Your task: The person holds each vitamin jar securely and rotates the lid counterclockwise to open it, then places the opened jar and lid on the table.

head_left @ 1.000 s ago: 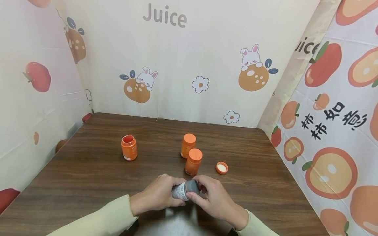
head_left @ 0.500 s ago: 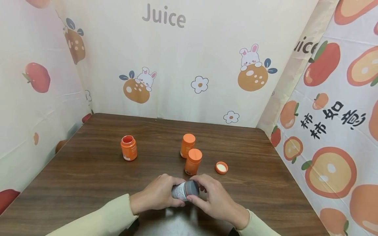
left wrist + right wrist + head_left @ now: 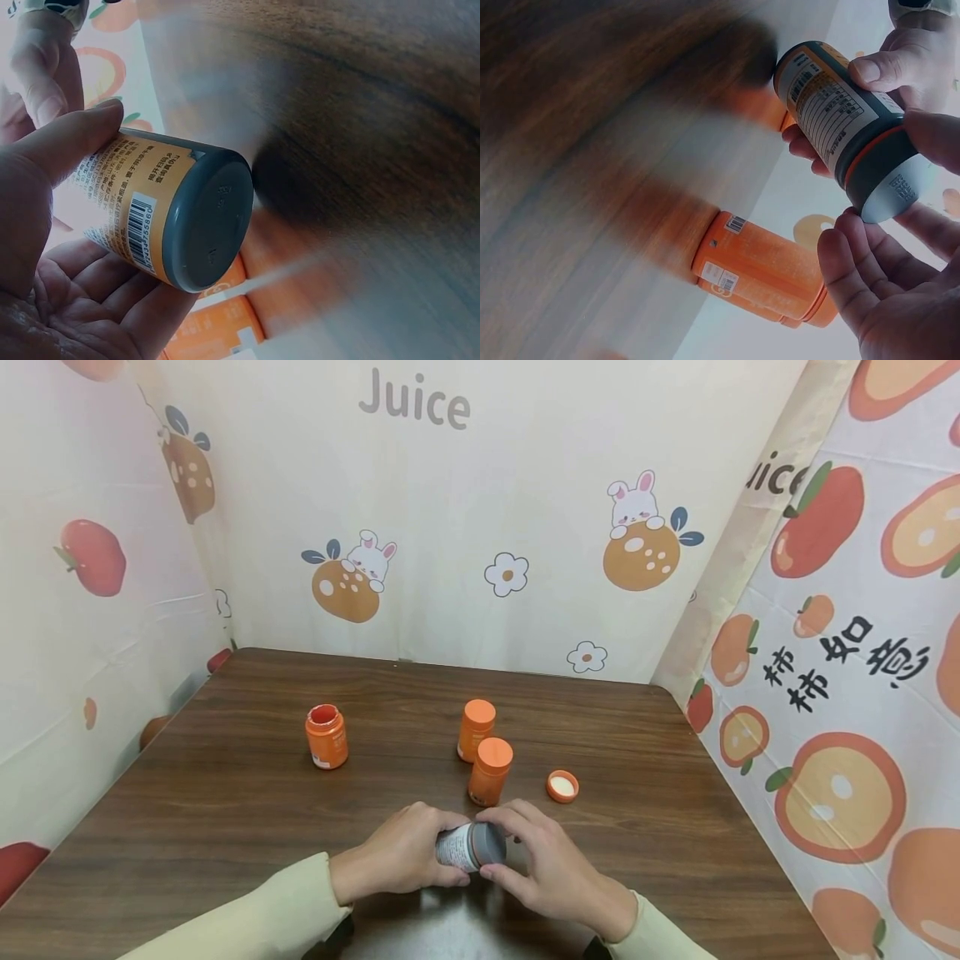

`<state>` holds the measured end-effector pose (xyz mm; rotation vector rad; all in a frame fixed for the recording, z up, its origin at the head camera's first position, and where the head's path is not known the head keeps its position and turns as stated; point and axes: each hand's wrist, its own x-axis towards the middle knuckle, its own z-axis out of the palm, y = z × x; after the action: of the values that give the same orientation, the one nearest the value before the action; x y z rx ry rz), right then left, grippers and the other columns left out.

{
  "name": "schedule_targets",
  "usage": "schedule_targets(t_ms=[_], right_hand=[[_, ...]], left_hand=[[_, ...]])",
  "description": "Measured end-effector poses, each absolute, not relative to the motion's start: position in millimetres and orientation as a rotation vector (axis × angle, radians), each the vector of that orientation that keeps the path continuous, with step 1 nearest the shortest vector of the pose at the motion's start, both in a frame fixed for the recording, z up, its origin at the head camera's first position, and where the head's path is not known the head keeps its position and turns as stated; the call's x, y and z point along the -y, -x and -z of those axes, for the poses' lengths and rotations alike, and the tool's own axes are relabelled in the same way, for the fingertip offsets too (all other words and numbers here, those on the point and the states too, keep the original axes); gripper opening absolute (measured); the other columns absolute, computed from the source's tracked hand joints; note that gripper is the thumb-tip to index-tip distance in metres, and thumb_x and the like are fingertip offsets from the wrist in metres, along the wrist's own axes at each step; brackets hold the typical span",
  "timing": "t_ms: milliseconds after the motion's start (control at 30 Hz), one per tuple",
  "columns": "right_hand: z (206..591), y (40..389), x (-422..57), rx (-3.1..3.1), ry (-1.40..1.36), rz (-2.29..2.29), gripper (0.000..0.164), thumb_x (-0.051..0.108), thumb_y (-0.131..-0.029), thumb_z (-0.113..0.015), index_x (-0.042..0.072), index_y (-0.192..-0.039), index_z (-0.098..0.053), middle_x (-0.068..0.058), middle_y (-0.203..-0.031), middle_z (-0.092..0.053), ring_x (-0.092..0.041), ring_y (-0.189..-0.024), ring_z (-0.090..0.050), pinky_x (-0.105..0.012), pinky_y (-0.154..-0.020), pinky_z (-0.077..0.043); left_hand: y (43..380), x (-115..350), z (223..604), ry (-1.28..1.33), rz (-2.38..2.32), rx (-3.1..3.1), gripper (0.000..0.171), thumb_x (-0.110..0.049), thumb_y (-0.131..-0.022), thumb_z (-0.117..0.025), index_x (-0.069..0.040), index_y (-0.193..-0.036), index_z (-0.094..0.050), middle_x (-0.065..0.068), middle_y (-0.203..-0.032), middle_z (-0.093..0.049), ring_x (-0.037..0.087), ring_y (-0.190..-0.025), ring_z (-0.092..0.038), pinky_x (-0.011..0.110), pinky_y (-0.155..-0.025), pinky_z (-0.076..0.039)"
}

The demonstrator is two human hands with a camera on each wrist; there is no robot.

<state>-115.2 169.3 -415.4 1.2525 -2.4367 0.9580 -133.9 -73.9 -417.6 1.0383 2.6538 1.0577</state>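
My left hand [image 3: 405, 852] grips the body of a small dark grey bottle [image 3: 454, 848] with a printed label, just above the table's near part. The bottle lies tilted, its smooth base [image 3: 214, 225] showing in the left wrist view. At its other end my right hand [image 3: 551, 870] has thumb and fingertips around the grey screw cap [image 3: 885, 176], which sits on the bottle with a thin orange ring below it. Beyond the hands stand two capped orange bottles [image 3: 491, 772], one behind the other.
An uncapped orange bottle [image 3: 327, 743] stands at the left of the brown wooden table [image 3: 397, 693]. To the right an orange lid [image 3: 562, 787] lies with its pale inside up. Fruit-printed curtains [image 3: 450, 527] enclose the back and sides.
The right hand's fingers have shifted around the cap, uncovering more of its top. The left hand and the bottle have stayed almost in place.
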Motion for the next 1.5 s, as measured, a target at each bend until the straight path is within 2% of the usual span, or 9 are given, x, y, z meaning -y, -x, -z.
schedule_targets(t_ms=[300, 500, 667, 800, 967, 1100, 1233, 1333, 1500], right_hand=[[414.0, 115.1, -170.2, 2.441, -1.262, -0.892, 0.06, 0.013, -0.081, -0.087, 0.017, -0.135, -0.06, 0.004, -0.126, -0.06, -0.013, -0.113, -0.058, -0.035, -0.094, -0.052], [412.9, 113.8, -169.8, 2.443, -1.252, -0.906, 0.062, 0.013, -0.08, -0.088, 0.016, -0.135, -0.06, 0.005, -0.127, -0.06, -0.013, -0.114, -0.059, -0.035, -0.094, -0.052], [413.7, 112.6, -169.8, 2.471, -1.193, -0.957, 0.059, 0.026, -0.085, -0.086, 0.02, -0.136, -0.058, 0.007, -0.126, -0.06, -0.011, -0.112, -0.059, -0.036, -0.087, -0.055], [414.6, 111.9, -168.4, 2.505, -1.104, -0.976, 0.055, 0.04, -0.088, -0.082, 0.021, -0.135, -0.06, 0.01, -0.122, -0.061, -0.008, -0.106, -0.059, -0.036, -0.082, -0.056], [416.2, 111.7, -167.5, 2.542, -0.991, -0.93, 0.053, 0.047, -0.089, -0.079, 0.018, -0.13, -0.063, 0.015, -0.106, -0.061, -0.009, -0.091, -0.061, -0.03, -0.077, -0.054], [417.2, 111.7, -166.5, 2.563, -0.959, -0.902, 0.047, 0.047, -0.09, -0.077, 0.016, -0.124, -0.065, 0.014, -0.092, -0.06, -0.009, -0.079, -0.058, -0.024, -0.069, -0.049], [418.2, 112.2, -165.5, 2.58, -0.952, -0.919, 0.037, 0.045, -0.091, -0.077, 0.021, -0.116, -0.067, 0.013, -0.083, -0.059, -0.008, -0.069, -0.055, -0.019, -0.061, -0.044], [419.0, 112.5, -165.2, 2.583, -0.95, -0.937, 0.031, 0.045, -0.092, -0.076, 0.024, -0.113, -0.067, 0.014, -0.08, -0.058, -0.007, -0.065, -0.053, -0.017, -0.057, -0.041], [420.1, 113.5, -165.3, 2.589, -0.952, -0.937, 0.031, 0.045, -0.092, -0.076, 0.024, -0.113, -0.067, 0.014, -0.079, -0.059, -0.006, -0.064, -0.053, -0.016, -0.057, -0.041]], left_hand=[[133.9, 74.6, 419.1, -1.033, -1.073, -2.635, 0.039, -0.029, -0.076, -0.092, -0.021, -0.109, -0.075, -0.018, -0.084, -0.067, -0.002, -0.071, -0.059, 0.021, -0.063, -0.049], [132.6, 74.6, 419.5, -1.03, -1.085, -2.633, 0.042, -0.031, -0.075, -0.093, -0.02, -0.111, -0.075, -0.017, -0.085, -0.068, -0.002, -0.071, -0.059, 0.022, -0.063, -0.049], [133.2, 74.4, 420.3, -1.025, -1.083, -2.64, 0.039, -0.031, -0.075, -0.093, -0.023, -0.109, -0.076, -0.018, -0.084, -0.067, -0.002, -0.07, -0.059, 0.022, -0.062, -0.048], [133.2, 74.1, 420.1, -1.017, -1.066, -2.652, 0.039, -0.032, -0.075, -0.093, -0.023, -0.109, -0.076, -0.018, -0.083, -0.066, -0.002, -0.069, -0.057, 0.022, -0.061, -0.047], [132.6, 73.7, 419.9, -0.998, -1.055, -2.671, 0.041, -0.033, -0.074, -0.093, -0.024, -0.11, -0.076, -0.018, -0.082, -0.066, -0.001, -0.068, -0.056, 0.022, -0.059, -0.046], [132.3, 73.5, 421.0, -0.996, -1.059, -2.688, 0.037, -0.033, -0.073, -0.094, -0.029, -0.104, -0.076, -0.02, -0.078, -0.064, -0.001, -0.066, -0.056, 0.023, -0.058, -0.045], [132.1, 73.5, 421.6, -0.996, -1.073, -2.684, 0.035, -0.032, -0.072, -0.094, -0.031, -0.102, -0.075, -0.02, -0.077, -0.063, -0.001, -0.066, -0.055, 0.023, -0.057, -0.045], [132.0, 73.6, 421.5, -0.994, -1.084, -2.676, 0.035, -0.032, -0.072, -0.094, -0.031, -0.102, -0.075, -0.02, -0.077, -0.063, -0.001, -0.066, -0.055, 0.023, -0.057, -0.046], [132.4, 73.8, 421.1, -0.995, -1.089, -2.667, 0.034, -0.032, -0.073, -0.094, -0.032, -0.101, -0.074, -0.02, -0.078, -0.063, -0.001, -0.067, -0.056, 0.023, -0.058, -0.046]])
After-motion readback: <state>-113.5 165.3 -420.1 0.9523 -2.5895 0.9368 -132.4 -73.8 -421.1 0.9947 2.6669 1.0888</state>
